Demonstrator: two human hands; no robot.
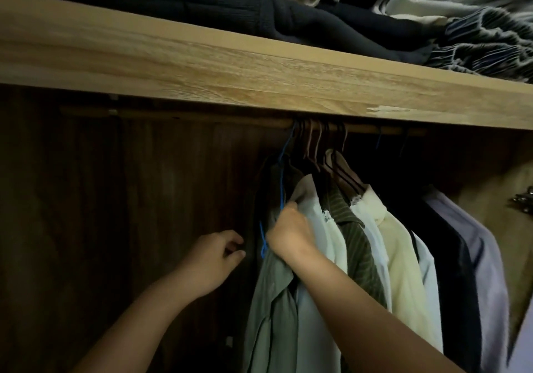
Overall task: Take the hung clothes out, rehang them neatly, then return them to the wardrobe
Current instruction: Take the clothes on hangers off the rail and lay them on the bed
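Note:
Several shirts hang on hangers from the wooden rail (202, 119) under the shelf. Leftmost is a grey-green shirt (269, 300) on a blue wire hanger (281, 176). Beside it hang a pale blue shirt (314, 315), a striped olive shirt (357, 251), a cream shirt (403, 257), a dark garment (455, 286) and a lilac shirt (487, 271). My right hand (288, 234) grips the grey-green shirt at its shoulder, next to the pale blue shirt's collar. My left hand (213, 257) hovers to the left of the clothes, fingers loosely curled, holding nothing.
A light wooden shelf (230, 64) runs across above the rail, piled with folded dark and patterned clothes (317, 18). The wardrobe's dark back panel (115, 199) fills the left, where the rail is bare. A metal hinge (523, 199) shows at the right edge.

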